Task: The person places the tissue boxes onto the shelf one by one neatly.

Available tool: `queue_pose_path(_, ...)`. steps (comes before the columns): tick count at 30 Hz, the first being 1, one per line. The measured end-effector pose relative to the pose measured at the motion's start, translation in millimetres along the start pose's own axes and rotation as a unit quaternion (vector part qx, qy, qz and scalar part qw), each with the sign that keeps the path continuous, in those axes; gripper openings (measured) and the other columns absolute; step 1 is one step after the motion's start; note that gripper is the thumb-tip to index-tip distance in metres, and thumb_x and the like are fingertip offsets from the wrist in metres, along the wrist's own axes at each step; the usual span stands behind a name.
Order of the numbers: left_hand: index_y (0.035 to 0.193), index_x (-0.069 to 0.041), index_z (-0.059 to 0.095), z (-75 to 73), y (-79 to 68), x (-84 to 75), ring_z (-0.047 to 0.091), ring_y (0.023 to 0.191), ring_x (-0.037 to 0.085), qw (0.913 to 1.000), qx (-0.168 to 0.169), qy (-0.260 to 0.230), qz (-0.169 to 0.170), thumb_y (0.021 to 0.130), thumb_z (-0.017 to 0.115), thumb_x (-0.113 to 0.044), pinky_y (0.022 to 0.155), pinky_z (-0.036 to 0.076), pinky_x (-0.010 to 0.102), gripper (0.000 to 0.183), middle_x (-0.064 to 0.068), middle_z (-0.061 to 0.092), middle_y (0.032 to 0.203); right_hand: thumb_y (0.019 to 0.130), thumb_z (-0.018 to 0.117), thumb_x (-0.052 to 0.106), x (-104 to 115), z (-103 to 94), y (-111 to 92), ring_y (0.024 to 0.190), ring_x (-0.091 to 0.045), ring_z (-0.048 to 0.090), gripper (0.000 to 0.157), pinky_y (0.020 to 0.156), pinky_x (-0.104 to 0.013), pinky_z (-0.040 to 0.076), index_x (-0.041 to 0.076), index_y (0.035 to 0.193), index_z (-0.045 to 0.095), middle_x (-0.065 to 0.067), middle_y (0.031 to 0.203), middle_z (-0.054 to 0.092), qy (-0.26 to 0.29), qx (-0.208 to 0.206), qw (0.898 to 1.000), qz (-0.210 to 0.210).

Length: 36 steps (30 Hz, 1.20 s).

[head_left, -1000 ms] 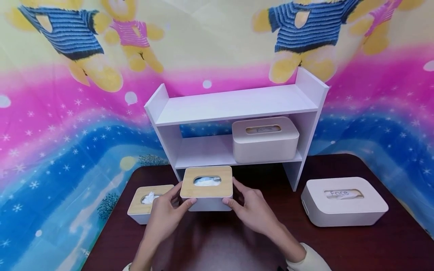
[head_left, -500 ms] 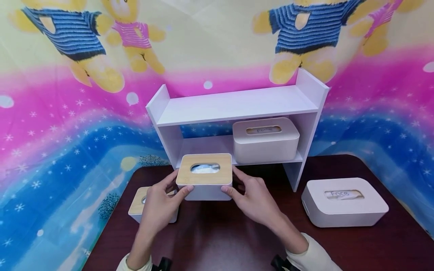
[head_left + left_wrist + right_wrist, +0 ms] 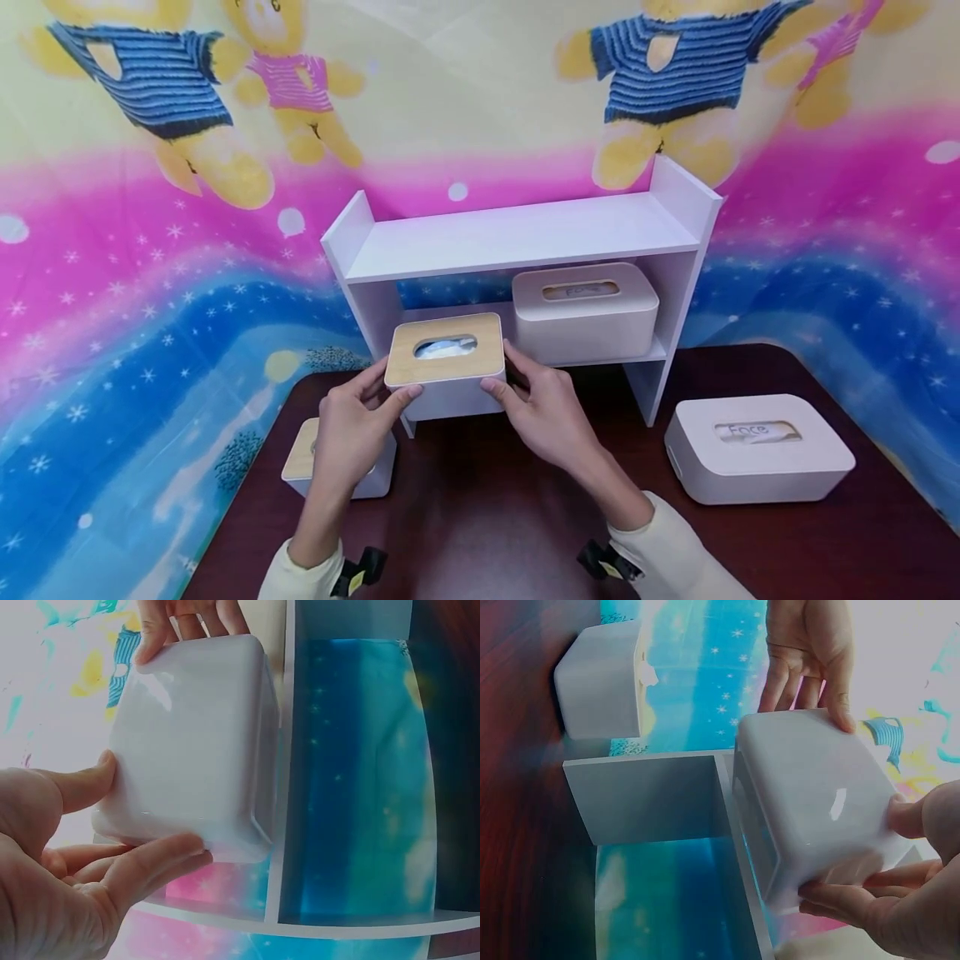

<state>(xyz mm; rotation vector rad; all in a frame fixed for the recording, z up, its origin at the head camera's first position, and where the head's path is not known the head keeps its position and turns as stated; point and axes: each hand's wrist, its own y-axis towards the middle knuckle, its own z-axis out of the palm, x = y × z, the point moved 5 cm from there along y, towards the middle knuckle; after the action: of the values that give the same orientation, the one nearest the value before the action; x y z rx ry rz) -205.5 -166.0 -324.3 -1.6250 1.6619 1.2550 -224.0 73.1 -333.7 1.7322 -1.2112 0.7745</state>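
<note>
Between both hands a white tissue box with a bamboo lid (image 3: pixel 447 358) is held up at the front of the middle shelf; white tissue shows in its oval slot. My left hand (image 3: pixel 356 425) grips its left end, thumb on the front face and fingers round the side. On the opposite end my right hand (image 3: pixel 543 408) has the same grip. Both wrist views show the box's smooth white body (image 3: pixel 184 742) with fingers at each end. A second bamboo-lidded tissue box (image 3: pixel 375 475) stands on the table, partly hidden behind my left forearm.
The white two-tier shelf (image 3: pixel 517 237) stands at the back of the dark red table (image 3: pixel 480 517). A larger cream tissue box (image 3: pixel 585 317) sits on the middle shelf's right side. Another cream box marked "Face" (image 3: pixel 757 454) rests on the table at right. A patterned cloth hangs behind.
Both hands have raised the bamboo-lidded tissue box and carried it forward to the middle shelf, slightly leftward. It now overlaps the shelf's front edge in the head view. The other boxes have stayed put.
</note>
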Motion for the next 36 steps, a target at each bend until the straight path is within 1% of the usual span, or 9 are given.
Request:
queue_pose_path(5, 0.155, -0.013, 0.058, 0.6, 8.0, 4.1, 0.071, 0.127, 0.027, 0.9999, -0.009, -0.015, 0.001, 0.097, 0.083, -0.025, 0.099, 0.06, 0.044, 0.065, 0.016, 0.066, 0.148, 0.103, 0.074, 0.03, 0.4, 1.4, 7.1, 0.119, -0.021, 0.074, 0.066, 0.096, -0.038, 0.064, 0.006, 0.16, 0.048, -0.016, 0.159, 0.054, -0.032, -0.026, 0.999, -0.01)
queue_pose_path(7, 0.155, -0.013, 0.057, 1.7, 11.2, 5.4, 0.071, 0.127, 0.027, 0.9998, -0.01, -0.016, 0.005, 0.097, 0.082, -0.024, 0.099, 0.059, 0.044, 0.065, 0.017, 0.066, 0.148, 0.103, 0.074, 0.03, -0.3, 2.5, 10.3, 0.101, -0.019, 0.076, 0.066, 0.088, -0.034, 0.061, 0.007, 0.16, 0.049, -0.015, 0.159, 0.055, -0.04, -0.033, 0.999, -0.012)
queue_pose_path(10, 0.155, -0.012, 0.057, 2.6, 15.7, 6.5, 0.071, 0.127, 0.028, 0.9997, -0.013, -0.019, 0.011, 0.097, 0.082, -0.023, 0.1, 0.059, 0.044, 0.064, 0.019, 0.065, 0.148, 0.103, 0.075, 0.031, -3.6, 4.6, 15.5, 0.068, -0.015, 0.058, 0.065, 0.072, -0.029, 0.051, 0.007, 0.159, 0.051, -0.018, 0.151, 0.063, -0.05, -0.039, 0.998, -0.013)
queue_pose_path(13, 0.154, -0.011, 0.058, 2.6, 20.9, 8.4, 0.072, 0.126, 0.028, 0.9995, -0.019, -0.02, 0.016, 0.097, 0.082, -0.021, 0.098, 0.06, 0.043, 0.063, 0.019, 0.066, 0.147, 0.102, 0.075, 0.031, -6.9, 6.2, 20.5, 0.051, -0.014, 0.038, 0.065, 0.057, -0.027, 0.041, 0.007, 0.158, 0.051, -0.024, 0.114, 0.077, -0.051, -0.044, 0.998, -0.013)
queue_pose_path(16, 0.154, -0.009, 0.058, 2.9, 26.5, 11.1, 0.072, 0.125, 0.028, 0.9994, -0.022, -0.02, 0.016, 0.097, 0.082, -0.019, 0.096, 0.061, 0.042, 0.062, 0.021, 0.066, 0.146, 0.102, 0.075, 0.033, -8.5, 6.9, 25.5, 0.05, -0.012, 0.038, 0.065, 0.053, -0.028, 0.038, 0.007, 0.157, 0.053, -0.024, 0.099, 0.076, -0.05, -0.057, 0.997, -0.023)
queue_pose_path(20, 0.154, -0.008, 0.057, 4.0, 33.2, 15.4, 0.073, 0.125, 0.029, 0.9993, -0.024, -0.026, 0.011, 0.098, 0.08, -0.017, 0.094, 0.061, 0.039, 0.061, 0.022, 0.067, 0.145, 0.101, 0.074, 0.034, -9.1, 8.7, 31.0, 0.054, -0.012, 0.041, 0.064, 0.055, -0.026, 0.04, 0.006, 0.156, 0.054, -0.024, 0.103, 0.078, -0.046, -0.075, 0.996, -0.033)
queue_pose_path(22, 0.153, -0.008, 0.058, 4.2, 35.7, 16.8, 0.074, 0.123, 0.028, 0.9992, -0.029, -0.025, 0.013, 0.098, 0.08, -0.018, 0.093, 0.062, 0.037, 0.06, 0.022, 0.068, 0.143, 0.101, 0.074, 0.034, -9.5, 10.0, 32.9, 0.051, -0.013, 0.038, 0.064, 0.051, -0.026, 0.036, 0.006, 0.156, 0.054, -0.017, 0.079, 0.07, -0.044, -0.079, 0.995, -0.03)
queue_pose_path(26, 0.149, -0.01, 0.062, 3.9, 39.4, 18.4, 0.076, 0.117, 0.027, 0.9983, -0.05, -0.02, 0.023, 0.097, 0.082, -0.018, 0.09, 0.063, 0.036, 0.056, 0.02, 0.071, 0.137, 0.101, 0.075, 0.034, -9.2, 11.8, 36.6, 0.045, -0.012, 0.03, 0.063, 0.047, -0.027, 0.03, 0.004, 0.153, 0.056, -0.005, 0.058, 0.054, -0.052, -0.096, 0.994, -0.032)
queue_pose_path(36, 0.144, -0.012, 0.067, 6.8, 48.5, 18.4, 0.08, 0.107, 0.026, 0.995, -0.088, -0.005, 0.047, 0.098, 0.081, -0.019, 0.08, 0.066, 0.028, 0.049, 0.019, 0.076, 0.128, 0.103, 0.072, 0.034, -12.5, 19.6, 44.2, 0.045, -0.009, 0.041, 0.055, 0.056, -0.029, 0.044, 0.009, 0.151, 0.061, 0.002, 0.052, 0.049, -0.061, -0.139, 0.987, -0.051)
